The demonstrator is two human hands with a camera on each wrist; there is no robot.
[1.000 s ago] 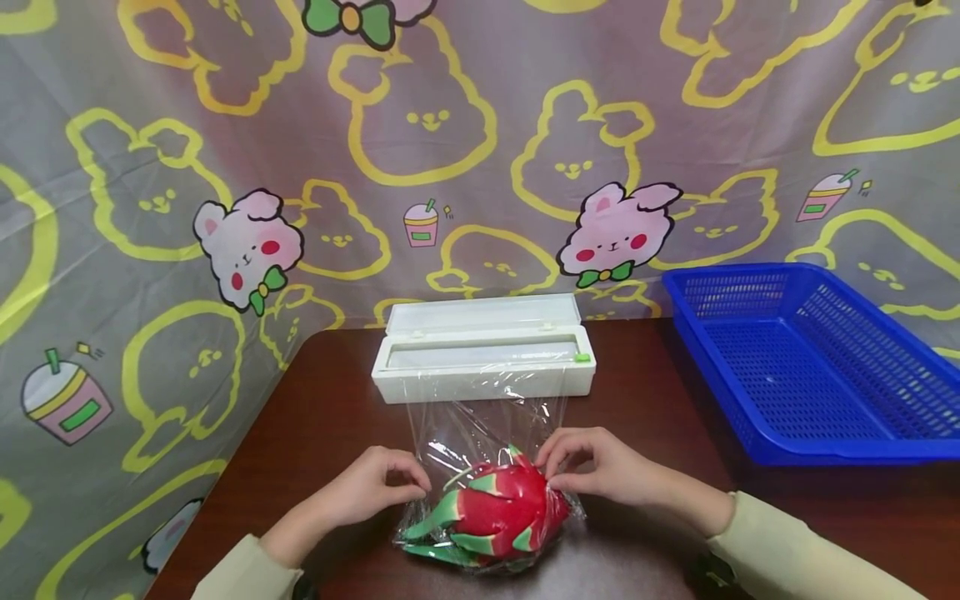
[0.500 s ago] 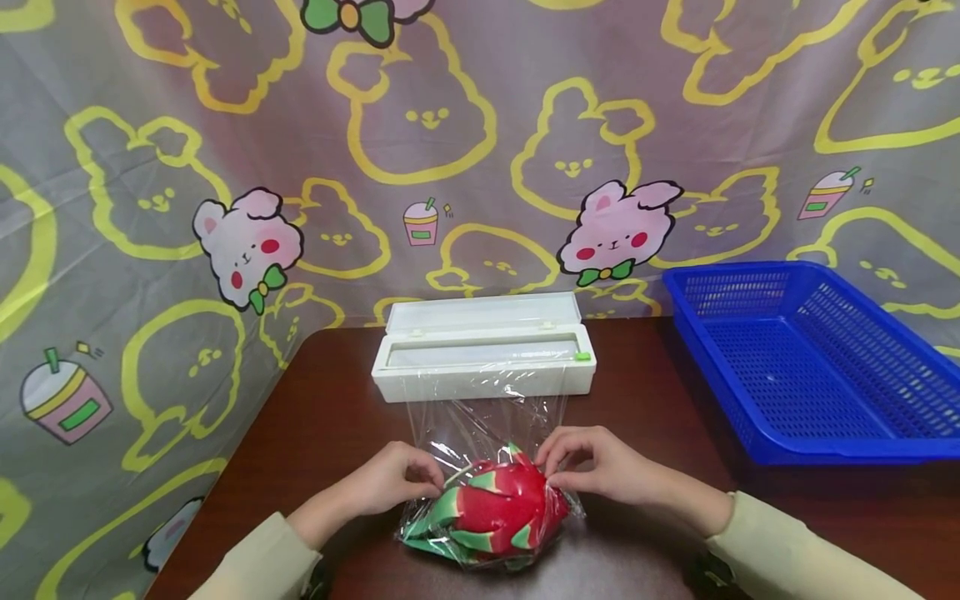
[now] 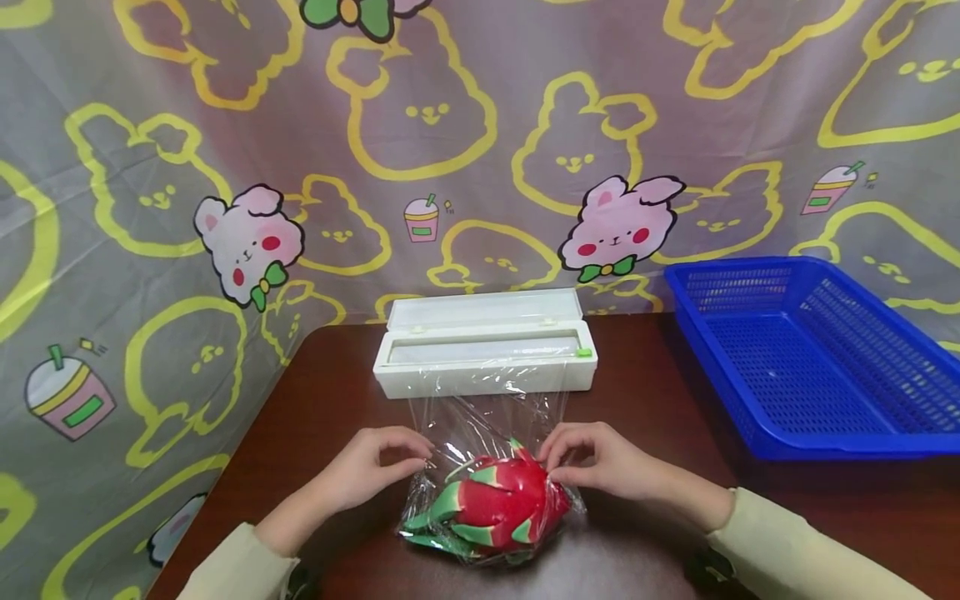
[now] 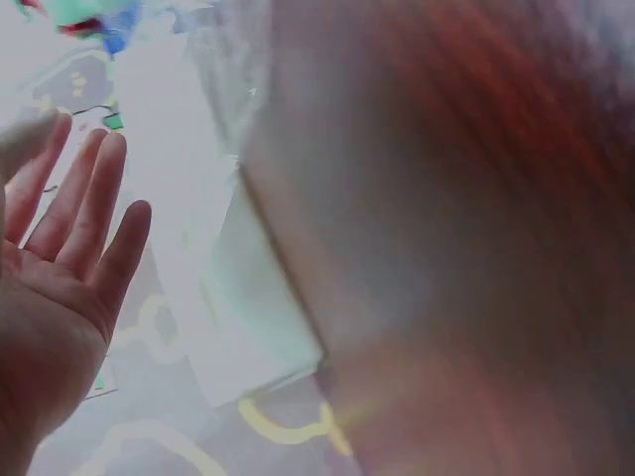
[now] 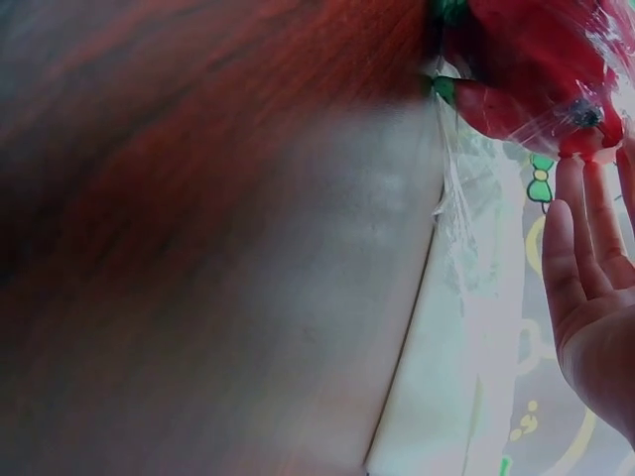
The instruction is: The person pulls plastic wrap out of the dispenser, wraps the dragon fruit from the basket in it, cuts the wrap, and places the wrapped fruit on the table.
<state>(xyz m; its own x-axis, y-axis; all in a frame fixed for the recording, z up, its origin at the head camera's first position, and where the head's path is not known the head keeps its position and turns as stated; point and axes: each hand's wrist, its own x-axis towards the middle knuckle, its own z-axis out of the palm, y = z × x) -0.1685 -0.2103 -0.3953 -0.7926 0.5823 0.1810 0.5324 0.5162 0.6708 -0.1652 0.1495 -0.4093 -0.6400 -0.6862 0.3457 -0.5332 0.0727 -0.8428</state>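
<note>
A red dragon fruit (image 3: 498, 504) with green-tipped scales lies on the table, wrapped in clear plastic wrap (image 3: 487, 417). The wrap runs from the fruit back to a white dispenser box (image 3: 483, 379) with its lid up. My left hand (image 3: 367, 467) pinches the wrap's left edge between thumb and fingertips, just behind the fruit. On the other side, my right hand (image 3: 607, 458) pinches the wrap close against the fruit's right end. The right wrist view shows the right fingertips (image 5: 571, 169) right at the red skin. Wrap covers most of the fruit.
A blue plastic basket (image 3: 783, 450) stands at the right of the dark wooden table (image 3: 330, 367). Behind the table hangs a patterned cloth (image 3: 480, 108). A green slider (image 3: 583, 353) sits at the dispenser's right end.
My left hand first moved in to the fruit's left side, then back and away along the wrap's left edge. My right hand has stayed at the fruit's right end.
</note>
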